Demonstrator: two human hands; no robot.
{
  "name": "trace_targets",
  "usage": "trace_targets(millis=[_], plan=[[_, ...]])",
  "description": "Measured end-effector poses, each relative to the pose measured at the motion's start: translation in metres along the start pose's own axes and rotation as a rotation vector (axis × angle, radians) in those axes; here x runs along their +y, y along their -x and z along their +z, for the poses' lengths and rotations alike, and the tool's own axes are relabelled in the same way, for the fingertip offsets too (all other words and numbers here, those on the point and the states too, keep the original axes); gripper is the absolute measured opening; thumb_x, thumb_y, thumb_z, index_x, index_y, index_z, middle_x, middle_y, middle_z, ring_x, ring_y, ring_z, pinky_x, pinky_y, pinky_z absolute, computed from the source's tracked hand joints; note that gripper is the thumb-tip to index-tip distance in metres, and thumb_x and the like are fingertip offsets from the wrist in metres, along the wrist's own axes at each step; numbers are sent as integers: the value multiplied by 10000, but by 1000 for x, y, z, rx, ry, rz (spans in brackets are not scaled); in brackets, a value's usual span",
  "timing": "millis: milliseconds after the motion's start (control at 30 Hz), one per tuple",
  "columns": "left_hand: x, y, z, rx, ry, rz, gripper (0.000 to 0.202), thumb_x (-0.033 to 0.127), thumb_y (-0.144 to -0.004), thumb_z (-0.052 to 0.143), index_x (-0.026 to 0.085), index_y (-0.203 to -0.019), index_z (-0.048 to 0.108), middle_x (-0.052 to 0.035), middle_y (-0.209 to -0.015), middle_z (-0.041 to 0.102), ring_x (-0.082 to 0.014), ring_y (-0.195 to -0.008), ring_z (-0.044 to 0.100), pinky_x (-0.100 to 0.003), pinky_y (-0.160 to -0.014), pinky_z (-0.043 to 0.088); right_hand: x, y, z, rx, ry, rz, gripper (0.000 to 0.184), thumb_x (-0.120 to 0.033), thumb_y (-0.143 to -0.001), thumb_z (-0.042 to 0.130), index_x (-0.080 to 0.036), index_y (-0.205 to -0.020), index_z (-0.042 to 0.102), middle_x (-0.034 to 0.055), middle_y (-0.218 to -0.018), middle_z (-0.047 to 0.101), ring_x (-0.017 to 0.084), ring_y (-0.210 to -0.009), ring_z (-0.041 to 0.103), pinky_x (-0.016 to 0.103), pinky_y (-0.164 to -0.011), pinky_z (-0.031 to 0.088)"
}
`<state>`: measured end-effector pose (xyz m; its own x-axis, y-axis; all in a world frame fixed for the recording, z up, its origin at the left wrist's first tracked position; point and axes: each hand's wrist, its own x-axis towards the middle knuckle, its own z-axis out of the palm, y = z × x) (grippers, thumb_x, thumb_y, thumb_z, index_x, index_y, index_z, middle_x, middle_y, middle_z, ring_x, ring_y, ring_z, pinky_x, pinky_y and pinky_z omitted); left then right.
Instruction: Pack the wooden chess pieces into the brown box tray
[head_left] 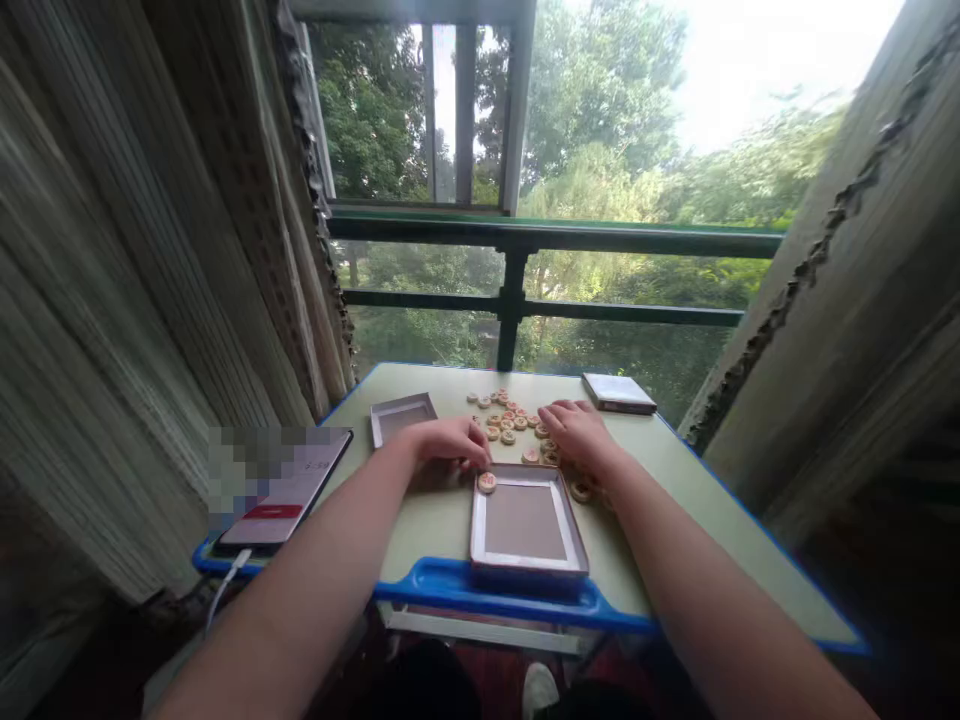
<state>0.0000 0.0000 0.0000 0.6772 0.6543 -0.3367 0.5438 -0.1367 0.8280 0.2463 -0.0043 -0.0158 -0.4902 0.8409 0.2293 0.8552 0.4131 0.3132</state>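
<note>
A pale green table with a blue rim stands before a window. Several round wooden game discs with red marks lie scattered at its middle. A shallow metal tray sits at the near edge, with one disc in its far left corner. My left hand rests just behind that corner, fingers curled down onto the table beside the disc. My right hand lies palm down over the discs, fingers bent on them. What either hand grips is hidden.
A second tray lies at the far left of the table and a flat closed box at the far right. A phone on a white cable rests at the left edge. Curtains hang on both sides; a green railing crosses the window.
</note>
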Motion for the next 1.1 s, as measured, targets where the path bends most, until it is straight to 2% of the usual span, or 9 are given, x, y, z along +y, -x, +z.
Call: trace_targets(millis=[67,233,400,600,733,933,1033,1100], plan=[[1,-1,1,6,11,5,203,278,-591,649,122,-721,649,16,-531,547,-81,-482,480,-181,-415,353,0,-3,4,-12,-85,45,318,-224,-907,340,-179,-1104,585,98,-1114,628,220,-1033,512,336,-809,272],[2,-2,3,47,14,1,162,250,-586,636,123,-685,642,18,-512,537,-82,-471,474,-176,-392,337,-2,-7,3,12,-314,157,410,-353,-922,286,-190,-925,662,57,-1040,663,172,-963,541,299,-853,272],[-3,-7,3,81,25,-4,98,214,-584,603,133,-638,611,32,-471,509,-77,-418,445,-183,-374,347,-2,-7,1,-5,-382,193,388,-371,-903,313,-215,-992,657,47,-1071,656,179,-985,534,310,-868,265],[-2,-5,3,81,51,1,96,217,-587,600,132,-630,600,33,-469,516,-73,-416,450,-180,-387,343,-1,-8,8,-2,-385,228,376,-342,-892,333,-197,-1028,651,76,-1043,658,182,-963,538,311,-864,270],[4,-1,5,73,61,-6,106,222,-587,602,124,-625,597,31,-465,518,-66,-413,445,-175,-396,333,-3,-9,9,-26,-396,237,353,-350,-876,366,-225,-1029,658,65,-1029,662,192,-933,532,314,-846,287],[-1,-6,6,130,42,2,126,234,-586,600,128,-654,601,35,-467,509,-70,-405,440,-173,-372,329,-5,-10,11,-21,-454,360,319,-338,-806,484,-228,-1057,649,57,-985,677,232,-923,503,333,-813,336],[-4,-8,7,194,35,11,119,230,-592,583,134,-664,590,37,-457,498,-73,-392,433,-171,-345,312,-6,-12,10,50,-551,388,285,-276,-754,552,-216,-1011,660,52,-938,678,222,-911,515,342,-842,351],[-3,-8,8,218,44,2,98,221,-591,572,139,-647,572,39,-442,489,-74,-379,423,-170,-331,308,-7,-13,5,126,-690,400,284,-237,-747,558,-193,-1013,648,60,-932,665,196,-879,539,331,-834,380]])
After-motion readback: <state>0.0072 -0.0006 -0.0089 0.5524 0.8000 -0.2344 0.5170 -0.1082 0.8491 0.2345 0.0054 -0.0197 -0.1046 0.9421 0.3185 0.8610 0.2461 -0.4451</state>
